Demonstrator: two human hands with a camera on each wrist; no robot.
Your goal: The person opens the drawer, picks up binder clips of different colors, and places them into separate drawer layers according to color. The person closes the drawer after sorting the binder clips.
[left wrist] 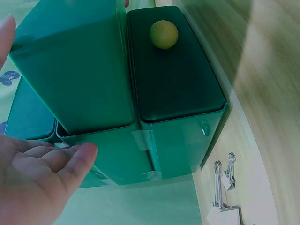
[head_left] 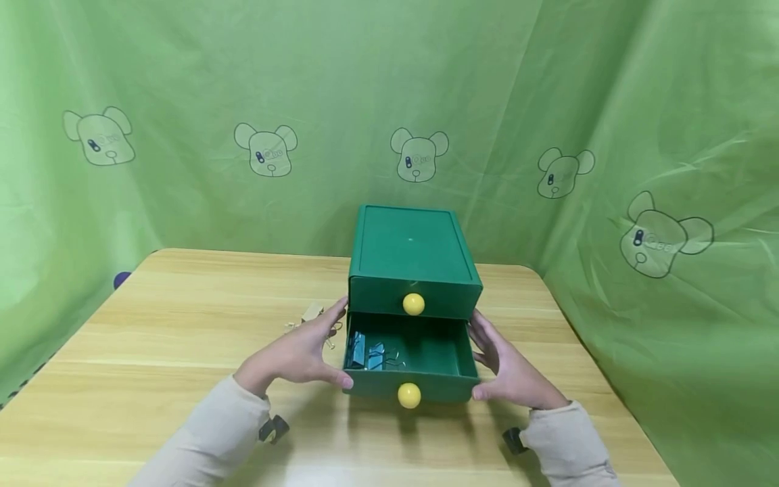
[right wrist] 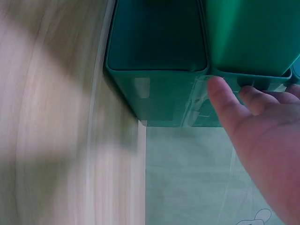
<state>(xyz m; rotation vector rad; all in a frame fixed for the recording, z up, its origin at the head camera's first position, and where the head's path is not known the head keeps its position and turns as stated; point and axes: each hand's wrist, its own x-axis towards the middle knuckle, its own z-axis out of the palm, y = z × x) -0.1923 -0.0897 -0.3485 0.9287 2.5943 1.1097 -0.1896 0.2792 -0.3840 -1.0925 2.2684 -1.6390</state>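
Note:
A green drawer cabinet [head_left: 414,243] stands on the table with its top drawer closed. Below that, a drawer [head_left: 435,387] with a yellow knob [head_left: 409,396] is pulled out. Blue binder clips [head_left: 376,356] lie at its left side. My left hand [head_left: 301,352] is at the drawer's left side, fingers extended toward the cabinet and thumb right at the front corner. On the opposite side my right hand [head_left: 508,368] mirrors it, thumb by the right front corner. In the left wrist view, a lower drawer [left wrist: 176,75] with its own yellow knob is closed.
Pale binder clips [head_left: 313,312] lie on the wooden table [head_left: 182,338] left of the cabinet, partly behind my left hand. A green curtain [head_left: 341,88] printed with bear heads hangs behind the table and along its sides.

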